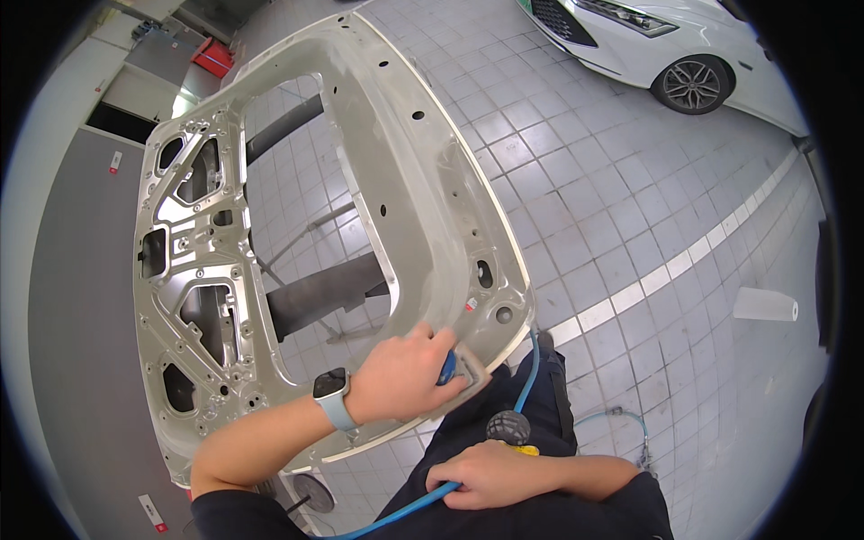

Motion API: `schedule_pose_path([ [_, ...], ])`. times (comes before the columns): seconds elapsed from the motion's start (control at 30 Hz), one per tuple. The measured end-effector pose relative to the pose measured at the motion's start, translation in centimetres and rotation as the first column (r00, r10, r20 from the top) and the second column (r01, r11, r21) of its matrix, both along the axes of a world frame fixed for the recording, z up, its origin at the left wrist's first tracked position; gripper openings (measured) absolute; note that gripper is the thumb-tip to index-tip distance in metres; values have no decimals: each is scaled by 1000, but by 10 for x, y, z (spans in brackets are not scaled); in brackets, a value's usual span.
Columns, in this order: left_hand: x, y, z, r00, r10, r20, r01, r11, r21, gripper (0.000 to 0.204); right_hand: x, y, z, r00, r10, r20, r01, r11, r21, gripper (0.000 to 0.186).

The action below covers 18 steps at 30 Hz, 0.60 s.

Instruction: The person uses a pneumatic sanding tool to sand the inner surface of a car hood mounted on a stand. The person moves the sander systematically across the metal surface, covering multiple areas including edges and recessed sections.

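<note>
A bare tailgate panel (423, 207), beige-grey with a large window opening, lies before me on a stand. At its near right corner, my left hand (405, 373) is closed on a small blue-and-grey pad (466, 376), pressed against the panel's surface. A watch (332, 384) with a pale blue strap is on that wrist. Close to my body, my right hand (493, 474) is curled round a blue hose (396, 516). Just beyond its knuckles shows a round black textured piece (508, 427) with a yellow part; I cannot tell whether the hand grips these too.
Grey-padded stand arms (328, 290) show through the panel's opening. Another stretch of blue hose (529, 371) hangs at the panel's near right corner. A white car (621, 40) stands far right on the tiled floor (585, 198). A red bin (213, 57) is far left.
</note>
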<state>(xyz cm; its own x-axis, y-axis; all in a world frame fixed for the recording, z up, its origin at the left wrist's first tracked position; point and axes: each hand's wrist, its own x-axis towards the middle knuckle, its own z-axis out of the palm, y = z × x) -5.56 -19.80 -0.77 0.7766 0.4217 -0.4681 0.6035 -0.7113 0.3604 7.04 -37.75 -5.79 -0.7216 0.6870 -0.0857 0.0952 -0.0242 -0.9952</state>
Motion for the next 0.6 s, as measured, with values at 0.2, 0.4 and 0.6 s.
schedule_pose_path([
  [0.2, 47, 5, -12, 992, 120, 31, -121, 992, 24, 54, 51, 17, -1, 997, 67, -28, -66, 998, 11, 21],
  [0.4, 52, -15, 3, 955, 296, -32, -294, 954, 54, 54, 107, 31, -7, 980, 190, -59, -188, 981, 38, 20],
  [0.6, 59, -27, 7, 913, 404, -57, -399, 913, 88, 49, 141, 47, -8, 943, 326, -63, -324, 945, 47, 22],
])
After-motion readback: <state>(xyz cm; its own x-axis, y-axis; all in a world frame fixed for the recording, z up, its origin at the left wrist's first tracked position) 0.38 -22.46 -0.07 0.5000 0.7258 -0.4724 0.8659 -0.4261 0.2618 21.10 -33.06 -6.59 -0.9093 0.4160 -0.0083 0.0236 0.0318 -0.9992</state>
